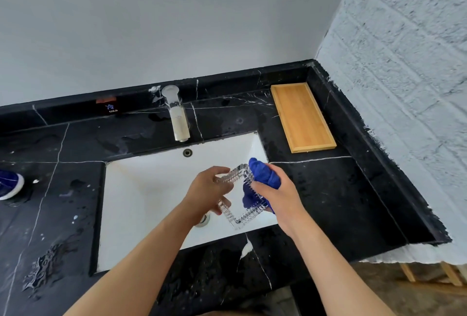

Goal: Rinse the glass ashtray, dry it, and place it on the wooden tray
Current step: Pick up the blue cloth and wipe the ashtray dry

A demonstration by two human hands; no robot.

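A square clear glass ashtray (pixel 240 214) with ribbed sides is held tilted above the white sink basin (pixel 141 189). My left hand (pixel 209 189) grips its left edge, thumb on top and fingers underneath. My right hand (pixel 275 196) is closed around a bunched blue cloth (pixel 262 174), which presses against the ashtray's right side and shows through the glass. The empty wooden tray (pixel 303 118) lies on the black countertop at the back right, apart from both hands.
A chrome faucet (pixel 177 115) stands behind the basin; no water runs from it. The black marble countertop (pixel 341 202) is wet, with a puddle at front left. A blue-and-white object (pixel 10 184) sits at the far left edge. Walls close the back and right sides.
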